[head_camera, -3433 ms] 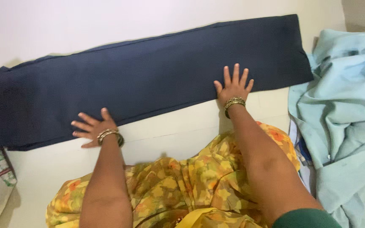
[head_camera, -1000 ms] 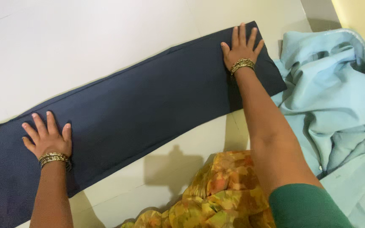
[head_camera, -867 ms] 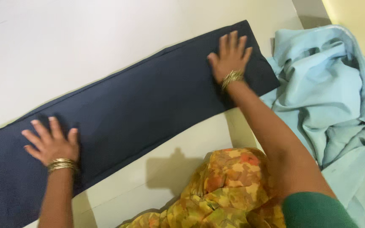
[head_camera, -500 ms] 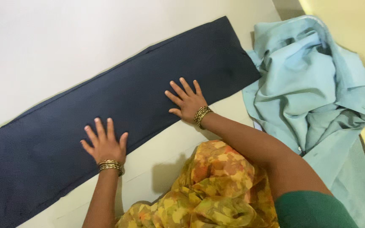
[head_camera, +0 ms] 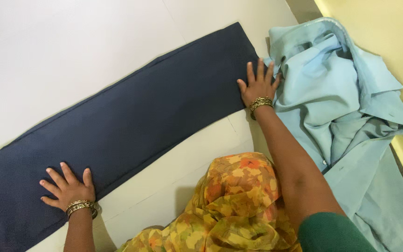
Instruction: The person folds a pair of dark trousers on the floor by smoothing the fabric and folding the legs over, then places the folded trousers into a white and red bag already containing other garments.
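Navy cloth [head_camera: 131, 126], folded into a long band, is lying diagonally on the white floor [head_camera: 71, 46]. Left hand [head_camera: 68, 189] is resting flat on its near-left part, fingers spread, gripping nothing. Right hand [head_camera: 257, 84] is pressing flat at the band's far right end, fingers spread, holding nothing, just beside a crumpled light-blue shirt [head_camera: 341, 116]. Bangles are showing on both wrists. Yellow floral garment [head_camera: 229, 205] is sitting below, between the arms.
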